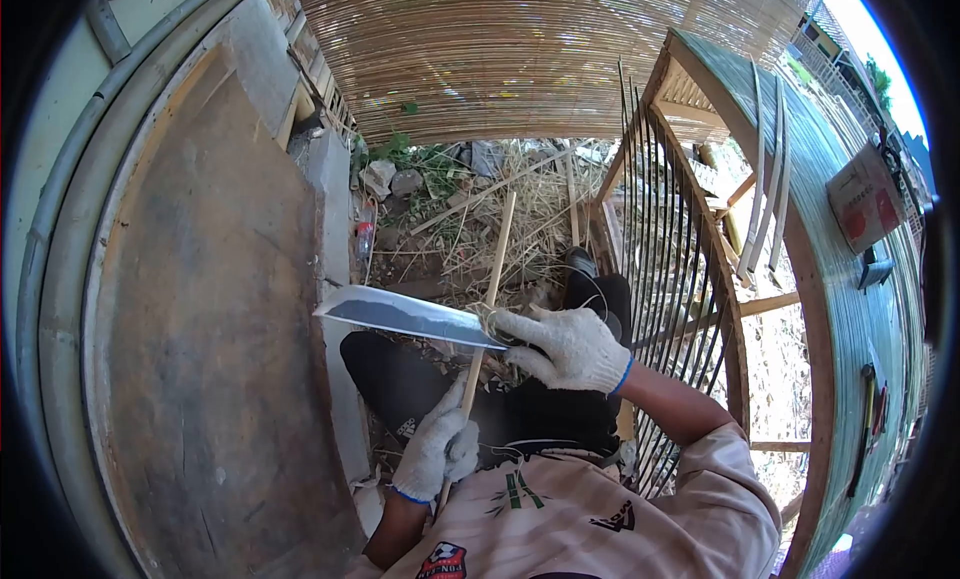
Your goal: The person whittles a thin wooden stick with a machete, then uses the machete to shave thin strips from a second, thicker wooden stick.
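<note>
A gloved right hand (568, 347) grips a broad knife (405, 316), blade laid against a thin bamboo stick (492, 279) that the left hand (436, 451), fingers closed, steadies over the lap, apparently mid-shaving; the next stroke likely calls for a firm, controlled push along the stick.

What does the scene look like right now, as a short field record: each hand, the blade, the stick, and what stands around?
left hand: gloved, gripping the lower end of the bamboo stick
right hand: gloved, gripping the handle of the knife
knife: broad blade pointing to the person's left, edge against the stick
bamboo stick: long, thin, running up and away from the body
to the left: large wooden board
to the right: bamboo frame with thin slats
ahead: woven bamboo screen, dry straw on the ground
</note>
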Motion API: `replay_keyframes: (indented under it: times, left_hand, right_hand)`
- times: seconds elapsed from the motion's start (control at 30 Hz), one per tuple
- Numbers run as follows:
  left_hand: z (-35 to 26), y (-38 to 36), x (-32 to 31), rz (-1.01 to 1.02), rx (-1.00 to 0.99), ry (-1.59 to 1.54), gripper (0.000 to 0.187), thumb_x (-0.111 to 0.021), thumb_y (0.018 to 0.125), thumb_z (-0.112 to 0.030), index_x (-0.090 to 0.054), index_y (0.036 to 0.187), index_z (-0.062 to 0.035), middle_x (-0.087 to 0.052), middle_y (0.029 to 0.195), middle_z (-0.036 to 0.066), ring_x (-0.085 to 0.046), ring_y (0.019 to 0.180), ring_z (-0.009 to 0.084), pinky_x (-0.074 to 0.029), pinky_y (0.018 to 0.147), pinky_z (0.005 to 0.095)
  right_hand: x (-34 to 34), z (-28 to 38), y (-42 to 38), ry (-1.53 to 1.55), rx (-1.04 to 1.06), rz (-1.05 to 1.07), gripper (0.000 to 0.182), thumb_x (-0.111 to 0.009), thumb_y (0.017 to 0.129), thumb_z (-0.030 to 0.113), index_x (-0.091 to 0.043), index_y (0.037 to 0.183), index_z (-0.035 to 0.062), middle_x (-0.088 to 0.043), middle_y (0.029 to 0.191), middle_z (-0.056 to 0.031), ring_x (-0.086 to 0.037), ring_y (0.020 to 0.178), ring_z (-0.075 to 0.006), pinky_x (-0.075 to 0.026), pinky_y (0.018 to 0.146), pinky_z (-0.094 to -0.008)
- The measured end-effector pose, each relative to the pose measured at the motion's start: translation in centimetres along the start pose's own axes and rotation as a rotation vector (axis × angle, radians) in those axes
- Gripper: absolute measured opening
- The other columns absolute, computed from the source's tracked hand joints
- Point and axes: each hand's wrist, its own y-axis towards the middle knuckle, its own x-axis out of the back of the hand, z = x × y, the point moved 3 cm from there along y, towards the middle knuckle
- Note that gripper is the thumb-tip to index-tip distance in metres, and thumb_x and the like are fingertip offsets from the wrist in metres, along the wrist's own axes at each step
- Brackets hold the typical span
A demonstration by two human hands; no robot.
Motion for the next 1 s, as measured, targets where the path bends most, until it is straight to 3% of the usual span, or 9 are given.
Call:
replay_keyframes:
  times: [0.03,0.27,0.43,0.57,0.8,0.93,1.0]
  left_hand:
    - [-0.1,0.1,-0.2,0.016,0.01,-0.022,0.065,-0.044,0.108,-0.024,-0.022,0.169,-0.0208,-0.037,0.061,-0.005,-0.033,0.043,0.0075,-0.033,0.04,0.0237]
    - [0.1,-0.4,-0.6,0.019,0.034,-0.046,0.069,-0.047,0.105,-0.021,-0.021,0.169,-0.0254,-0.035,0.055,-0.004,-0.033,0.038,0.0089,-0.033,0.037,0.0257]
    - [1.3,-1.4,-0.6,0.032,0.074,-0.054,0.068,-0.048,0.105,-0.023,-0.023,0.168,-0.0201,-0.036,0.056,-0.004,-0.032,0.039,0.0089,-0.032,0.038,0.0255]
    - [1.9,-1.9,-0.5,0.043,0.098,-0.048,0.069,-0.048,0.105,-0.023,-0.022,0.169,-0.0183,-0.037,0.058,-0.004,-0.033,0.041,0.0093,-0.033,0.04,0.0257]
    - [2.0,-2.5,-0.1,-0.006,0.058,0.146,0.063,-0.042,0.107,-0.018,-0.025,0.168,-0.0162,-0.039,0.06,-0.003,-0.036,0.046,0.0089,-0.036,0.043,0.0255]
    - [1.7,-1.9,-0.1,-0.029,-0.003,0.203,0.058,-0.043,0.112,-0.018,-0.028,0.168,-0.0169,-0.04,0.061,-0.003,-0.035,0.047,0.007,-0.036,0.042,0.0235]
    - [1.7,-1.9,0.2,-0.03,-0.005,0.229,0.058,-0.043,0.112,-0.019,-0.027,0.168,-0.0163,-0.041,0.06,-0.003,-0.036,0.047,0.0068,-0.036,0.042,0.0232]
  right_hand:
    - [-0.6,0.5,0.0,-0.037,0.036,0.016,0.061,-0.06,0.102,0.049,-0.048,0.156,0.0226,-0.064,0.078,-0.0156,-0.068,0.06,-0.0323,-0.05,0.049,-0.0453]
    - [0.2,-0.6,0.7,-0.003,-0.01,-0.086,0.056,-0.061,0.103,0.044,-0.051,0.152,0.0209,-0.065,0.082,-0.0175,-0.07,0.066,-0.0346,-0.053,0.053,-0.046]
    - [1.4,-3.9,1.4,0.061,-0.107,-0.236,0.054,-0.064,0.101,0.04,-0.054,0.15,0.0185,-0.07,0.089,-0.0196,-0.072,0.077,-0.0399,-0.055,0.068,-0.0509]
    - [2.5,-6.7,1.9,0.047,-0.199,-0.285,0.054,-0.063,0.102,0.034,-0.054,0.152,0.0174,-0.073,0.094,-0.0205,-0.073,0.083,-0.04,-0.056,0.073,-0.0504]
    - [3.9,-8.6,1.4,0.138,-0.346,-0.419,0.053,-0.062,0.102,0.032,-0.053,0.152,0.0168,-0.073,0.089,-0.0213,-0.072,0.085,-0.0426,-0.055,0.077,-0.0516]
    - [3.6,-5.8,0.4,0.056,-0.181,-0.27,0.052,-0.064,0.101,0.033,-0.054,0.15,0.0174,-0.072,0.085,-0.0196,-0.072,0.08,-0.0402,-0.056,0.073,-0.0501]
    - [3.4,-5.5,0.5,-0.015,-0.199,-0.227,0.051,-0.064,0.101,0.034,-0.055,0.148,0.0184,-0.072,0.086,-0.0187,-0.072,0.078,-0.0393,-0.055,0.07,-0.0498]
